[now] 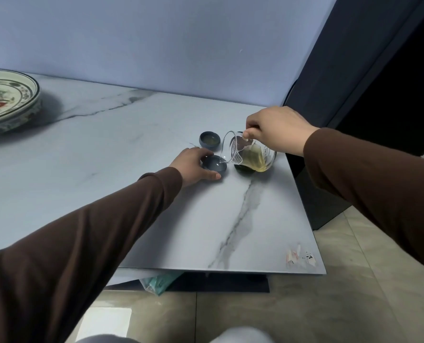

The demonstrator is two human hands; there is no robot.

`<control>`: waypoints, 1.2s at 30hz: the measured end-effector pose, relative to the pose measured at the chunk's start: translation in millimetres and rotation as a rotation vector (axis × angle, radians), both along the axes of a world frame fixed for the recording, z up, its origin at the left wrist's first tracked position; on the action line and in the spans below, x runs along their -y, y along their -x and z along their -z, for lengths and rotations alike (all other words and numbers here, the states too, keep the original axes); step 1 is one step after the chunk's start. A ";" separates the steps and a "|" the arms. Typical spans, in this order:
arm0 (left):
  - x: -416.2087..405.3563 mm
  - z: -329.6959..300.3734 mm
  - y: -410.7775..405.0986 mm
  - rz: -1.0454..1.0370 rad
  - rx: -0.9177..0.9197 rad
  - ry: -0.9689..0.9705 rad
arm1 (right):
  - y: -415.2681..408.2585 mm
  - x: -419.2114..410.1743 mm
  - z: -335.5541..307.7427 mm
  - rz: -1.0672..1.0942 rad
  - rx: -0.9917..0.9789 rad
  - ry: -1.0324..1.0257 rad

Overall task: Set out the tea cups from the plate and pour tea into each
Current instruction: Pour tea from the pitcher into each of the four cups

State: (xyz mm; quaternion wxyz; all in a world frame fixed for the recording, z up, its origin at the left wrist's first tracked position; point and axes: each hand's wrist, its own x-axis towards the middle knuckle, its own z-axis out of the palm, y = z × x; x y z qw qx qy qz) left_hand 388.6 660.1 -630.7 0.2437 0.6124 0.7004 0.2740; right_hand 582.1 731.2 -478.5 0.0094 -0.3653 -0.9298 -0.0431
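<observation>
- A plain pale blue-lilac wall (156, 40) runs behind the table, bare and evenly lit.
- The table top (230, 219) is a light marble-look slab with grey veins; one dark vein runs toward its near edge.
- At the near right corner sits a scuffed patch of torn sticker (300, 256).
- A dark panel (379, 70) stands upright against the table's right edge, almost black on its far side.
- The floor (329, 305) is glossy beige tile, catching a bright reflection (107, 323).
- Under the near edge, a teal plastic bag (159, 280) pokes out beside a dark base.
</observation>
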 end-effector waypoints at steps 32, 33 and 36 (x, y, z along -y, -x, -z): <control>-1.4 -3.1 -1.1 -0.016 0.030 0.024 | 40.2 17.5 -32.5 -0.049 0.242 -0.153; -1.2 -3.2 -1.3 -0.016 0.029 0.023 | 40.6 18.0 -33.0 -0.050 0.245 -0.157; -1.0 -3.3 -1.2 -0.019 0.030 0.025 | 41.6 19.4 -34.7 -0.046 0.255 -0.160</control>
